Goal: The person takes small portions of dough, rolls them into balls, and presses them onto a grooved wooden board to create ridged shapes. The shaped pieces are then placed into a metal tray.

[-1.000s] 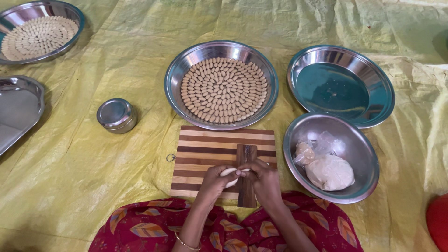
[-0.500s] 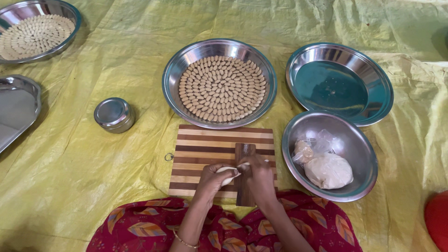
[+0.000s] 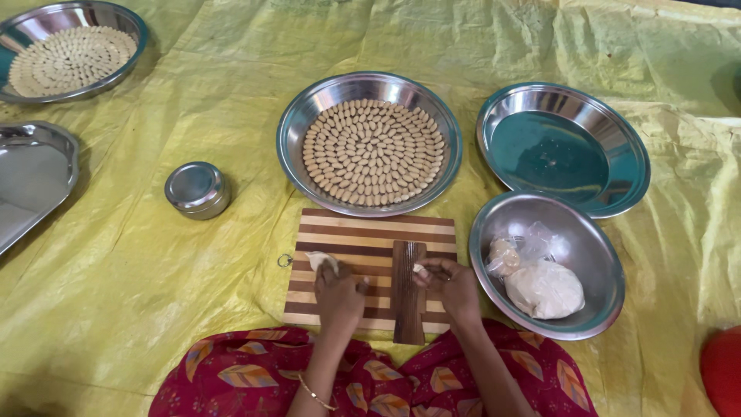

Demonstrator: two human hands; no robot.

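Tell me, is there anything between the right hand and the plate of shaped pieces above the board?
Nothing visible. The right hand rests at the ridged paddle on the board, and the plate lies just beyond the board's far edge. Only bare board lies between.

— Bright, even daylight over the yellow sheet; only soft, short shadows beneath the central steel plate.
— Sharp focus there?
— Crisp on that plate; mild glare along its rim, teal reflections inside the empty plate to its right.
— Any distortion?
— Slight wide-angle stretching far from that central plate, toward the corners.
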